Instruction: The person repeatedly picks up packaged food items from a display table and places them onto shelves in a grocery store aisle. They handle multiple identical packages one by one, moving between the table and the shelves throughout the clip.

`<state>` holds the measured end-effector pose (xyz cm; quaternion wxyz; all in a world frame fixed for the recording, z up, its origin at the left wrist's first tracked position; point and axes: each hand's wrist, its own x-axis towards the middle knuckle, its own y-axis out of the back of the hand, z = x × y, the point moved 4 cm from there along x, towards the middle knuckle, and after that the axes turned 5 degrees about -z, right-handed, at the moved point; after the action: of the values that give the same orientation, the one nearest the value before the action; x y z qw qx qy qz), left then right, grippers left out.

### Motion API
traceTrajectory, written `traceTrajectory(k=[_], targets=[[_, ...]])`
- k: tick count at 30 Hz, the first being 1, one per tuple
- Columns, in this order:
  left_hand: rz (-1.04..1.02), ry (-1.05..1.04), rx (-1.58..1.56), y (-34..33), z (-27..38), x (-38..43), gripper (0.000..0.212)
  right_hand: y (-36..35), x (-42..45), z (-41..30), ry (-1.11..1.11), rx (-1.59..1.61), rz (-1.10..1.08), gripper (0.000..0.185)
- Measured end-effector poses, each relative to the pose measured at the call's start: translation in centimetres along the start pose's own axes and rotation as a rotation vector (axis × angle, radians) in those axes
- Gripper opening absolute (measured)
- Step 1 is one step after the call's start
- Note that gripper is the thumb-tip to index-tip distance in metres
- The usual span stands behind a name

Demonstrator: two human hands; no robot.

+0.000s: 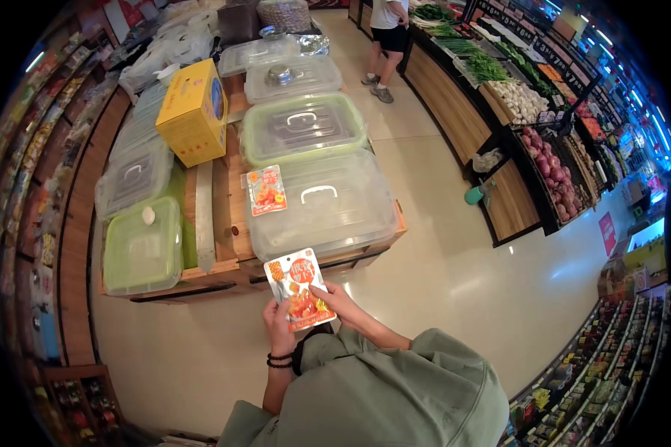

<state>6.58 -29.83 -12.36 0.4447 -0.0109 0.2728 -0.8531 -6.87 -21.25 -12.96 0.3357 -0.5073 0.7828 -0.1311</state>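
Both my hands hold one food pouch (301, 290), white, orange and red with printed writing, in front of my body. My left hand (278, 324), with dark beads at the wrist, grips its lower left edge. The right side is held by my right hand (338, 304), its thumb on the pouch's front. Beyond them, a similar pouch (267, 190) lies on the left part of a clear plastic lid (335, 212) with a white handle. That lid covers a bin on a wooden display stand (229, 223).
More lidded bins (305, 125) and a yellow box (193, 112) stand ahead. A green-lidded bin (142, 246) is at the left. A person (388, 39) stands in the aisle by the vegetable counter (447, 100). Onions (553, 173) fill a right-hand crate; packed shelves (587, 380) are lower right.
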Motion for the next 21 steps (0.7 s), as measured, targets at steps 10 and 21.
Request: traceTrajectory(k=[10,21], targets=[[0.056,0.008,-0.043,3.7,1.5,9.6,0.018,-0.5,5.9,-0.2,-0.015,-0.284,-0.035,0.035],[0.004,0.162,0.023,1.6,1.1,17.4,0.020,2.4,11.0,-3.3,0.036,-0.158,0.085,0.031]])
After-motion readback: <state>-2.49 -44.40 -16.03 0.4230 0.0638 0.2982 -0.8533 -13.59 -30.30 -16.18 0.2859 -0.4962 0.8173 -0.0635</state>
